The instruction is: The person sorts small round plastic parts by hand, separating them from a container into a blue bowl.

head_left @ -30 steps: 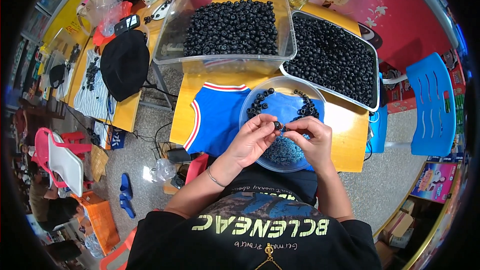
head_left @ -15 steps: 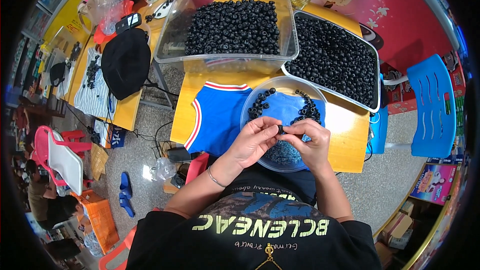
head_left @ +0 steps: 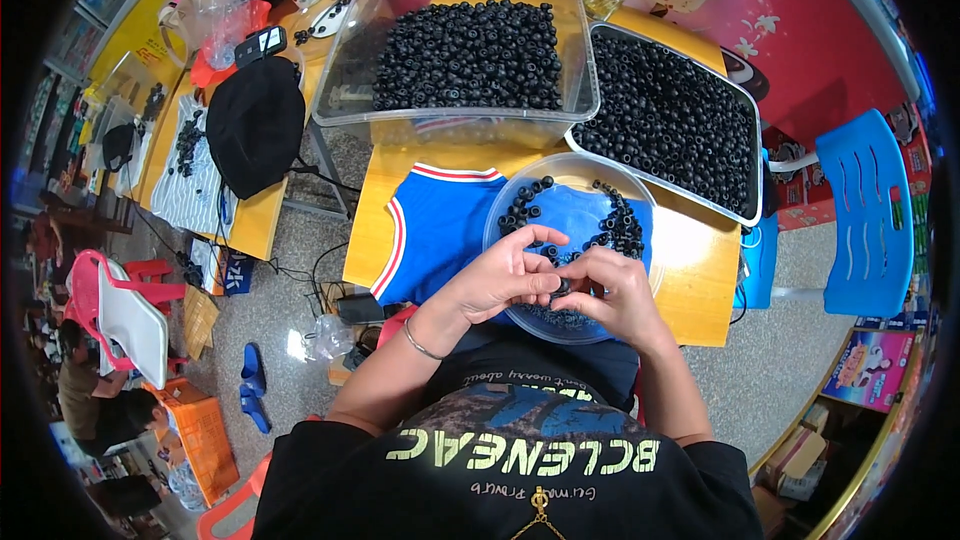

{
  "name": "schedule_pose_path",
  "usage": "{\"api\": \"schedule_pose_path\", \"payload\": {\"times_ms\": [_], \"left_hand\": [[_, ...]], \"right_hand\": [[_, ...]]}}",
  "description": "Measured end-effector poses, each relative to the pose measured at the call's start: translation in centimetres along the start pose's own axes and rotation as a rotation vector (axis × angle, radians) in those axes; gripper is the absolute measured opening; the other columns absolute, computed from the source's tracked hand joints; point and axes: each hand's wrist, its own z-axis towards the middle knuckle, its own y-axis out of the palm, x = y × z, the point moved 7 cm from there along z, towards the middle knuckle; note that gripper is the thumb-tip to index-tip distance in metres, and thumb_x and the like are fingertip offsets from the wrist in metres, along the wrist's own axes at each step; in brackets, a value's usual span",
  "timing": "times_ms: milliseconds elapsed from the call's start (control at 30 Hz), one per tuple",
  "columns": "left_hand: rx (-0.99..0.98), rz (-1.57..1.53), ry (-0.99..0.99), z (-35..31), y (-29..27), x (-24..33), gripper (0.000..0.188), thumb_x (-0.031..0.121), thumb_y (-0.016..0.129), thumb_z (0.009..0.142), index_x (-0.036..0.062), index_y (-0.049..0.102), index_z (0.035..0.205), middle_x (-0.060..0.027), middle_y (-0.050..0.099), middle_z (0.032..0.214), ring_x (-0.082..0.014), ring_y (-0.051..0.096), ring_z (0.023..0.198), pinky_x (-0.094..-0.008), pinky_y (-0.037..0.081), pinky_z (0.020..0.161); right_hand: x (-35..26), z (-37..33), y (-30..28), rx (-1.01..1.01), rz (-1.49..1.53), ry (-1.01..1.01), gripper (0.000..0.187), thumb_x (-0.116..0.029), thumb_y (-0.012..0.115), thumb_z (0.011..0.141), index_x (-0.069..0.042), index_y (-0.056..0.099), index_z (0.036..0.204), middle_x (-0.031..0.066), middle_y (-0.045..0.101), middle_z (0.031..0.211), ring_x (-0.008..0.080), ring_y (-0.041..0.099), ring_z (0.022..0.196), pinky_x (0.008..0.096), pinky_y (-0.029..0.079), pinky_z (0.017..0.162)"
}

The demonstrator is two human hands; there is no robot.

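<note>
My left hand and my right hand meet above a round clear tub. Both are closed in a pinch on a small round black piece, which is partly hidden by the fingertips. My left index finger is raised off it. In the tub lies blue cloth. Loose black ring-shaped pieces sit at its left side, and more black pieces at its right. Small bluish bits at the tub's near side are mostly covered by my hands.
Behind the tub stand a large clear bin and a white-rimmed tray, both heaped with black pieces. A blue garment lies left on the yellow table. A blue chair stands right. Another person sits far left.
Both hands have dropped slightly toward me. My left index finger has lifted away, and the right fingers have curled in more around the black piece.
</note>
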Motion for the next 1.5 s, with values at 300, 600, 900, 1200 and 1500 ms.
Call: {"api": "schedule_pose_path", "payload": {"times_ms": [300, 600, 900, 1200, 1500], "left_hand": [[-0.005, 0.14, -0.001, 0.0, 0.5, 1.0, 0.051, 0.007, 0.07, 0.081, 0.0035, 0.04, 0.122, -0.0045, 0.061, 0.078, -0.0087, 0.059, 0.067, -0.0184, 0.046, 0.059], [0.398, 0.677, 0.891, -1.3, 1.6, 18.2, 0.008, 0.0, 0.066, 0.082, 0.004, 0.059, 0.085, -0.0019, 0.061, 0.083, -0.0067, 0.057, 0.071, -0.0214, 0.049, 0.064], [0.216, 1.61, 0.804, 0.6, 5.3, 11.1, 0.016, 0.008, 0.065, 0.078, 0.0031, 0.063, 0.093, -0.0116, 0.06, 0.09, -0.0264, 0.06, 0.085, -0.0349, 0.049, 0.073], [0.216, 1.395, 0.396, 2.0, 2.2, 3.6, 0.023, 0.005, 0.066, 0.079, 0.0031, 0.054, 0.099, -0.009, 0.058, 0.087, -0.0205, 0.061, 0.074, -0.032, 0.05, 0.067], [0.281, 0.309, 0.259, 1.6, -1.7, 3.2, 0.008, 0.004, 0.057, 0.091, 0.0047, 0.05, 0.094, -0.0082, 0.064, 0.089, -0.0078, 0.058, 0.071, -0.0181, 0.047, 0.061]], "right_hand": [[0.1, -0.9, 0.5, 0.062, -0.109, -0.051, 0.028, -0.021, 0.079, 0.069, -0.009, 0.068, 0.092, 0.0046, 0.059, 0.069, 0.0168, 0.059, 0.061, 0.0284, 0.045, 0.052], [2.4, -0.4, -2.3, 0.318, 0.107, 0.116, 0.022, -0.004, 0.07, 0.077, -0.003, 0.067, 0.099, 0.0071, 0.063, 0.08, 0.0134, 0.061, 0.068, 0.024, 0.049, 0.06], [4.5, 0.0, -0.7, 0.128, -0.379, 0.068, 0.011, -0.008, 0.066, 0.075, -0.005, 0.066, 0.086, 0.0104, 0.063, 0.082, 0.0284, 0.063, 0.077, 0.0376, 0.051, 0.069], [4.2, -0.1, -0.1, 0.113, -0.395, 0.125, 0.018, -0.006, 0.069, 0.071, -0.004, 0.064, 0.088, 0.0092, 0.062, 0.081, 0.0237, 0.063, 0.071, 0.0348, 0.051, 0.064], [3.5, 0.8, -0.8, 0.29, 0.064, 0.146, 0.014, -0.005, 0.069, 0.076, -0.002, 0.064, 0.088, 0.0085, 0.063, 0.078, 0.0197, 0.062, 0.066, 0.0299, 0.05, 0.059]]}}
